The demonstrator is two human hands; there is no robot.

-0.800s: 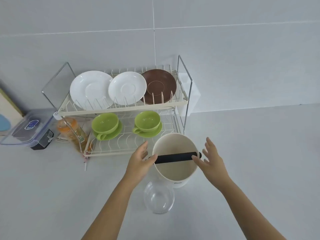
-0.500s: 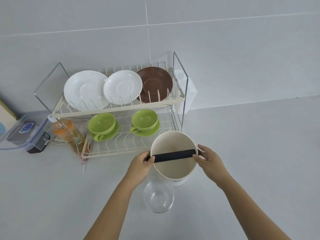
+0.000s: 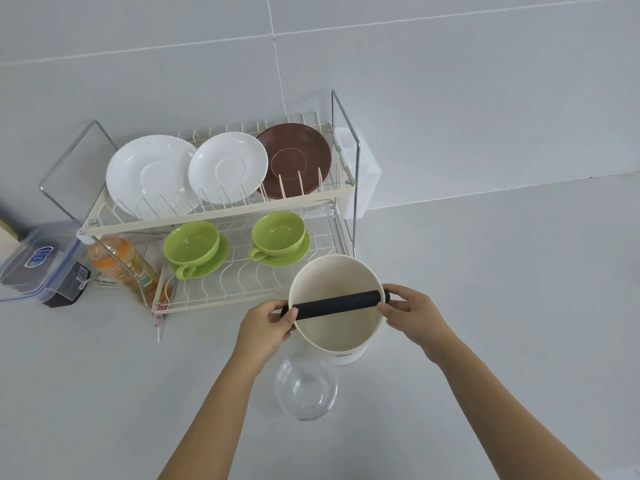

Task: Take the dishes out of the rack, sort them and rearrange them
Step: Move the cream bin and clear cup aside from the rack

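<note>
Both hands are gripping the cream bucket (image 3: 337, 327) by the ends of its black bar (image 3: 335, 304): left hand (image 3: 266, 325) at 9 o'clock, right hand (image 3: 412, 315) at 3, fingers curled tight. It is sitting at the rack (image 3: 221, 216)'s 5 o'clock corner, glass bowl (image 3: 306, 388) at 6. Keep it level, clearing both.

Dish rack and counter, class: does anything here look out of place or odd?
Yes. An orange bottle lies tilted against the rack's left end, not upright. A black bar spans the cream tub's mouth, both hands gripping its ends. Nothing looks spilled or broken.
</note>
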